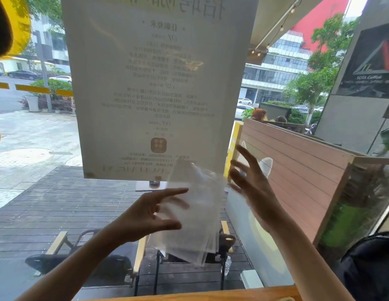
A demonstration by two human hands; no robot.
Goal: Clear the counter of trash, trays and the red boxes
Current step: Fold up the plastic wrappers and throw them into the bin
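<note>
I hold a clear, crumpled plastic bag (195, 213) up in front of the window; it is blurred. My left hand (145, 216) has the bag's left edge between its thumb and fingers, with the index finger stretched out over the top. My right hand (252, 187) is raised beside the bag's right edge with its fingers spread and straight, and the bag's corner just reaches it. Only a thin strip of the wooden counter (211, 296) shows along the bottom edge. No trays or red boxes are in view.
A large white poster (154, 83) hangs on the glass straight ahead. Outside are folding chairs (132, 257) on a dark deck. A wood-slat partition (298, 170) stands to the right, and a dark bag (371, 268) sits at the lower right.
</note>
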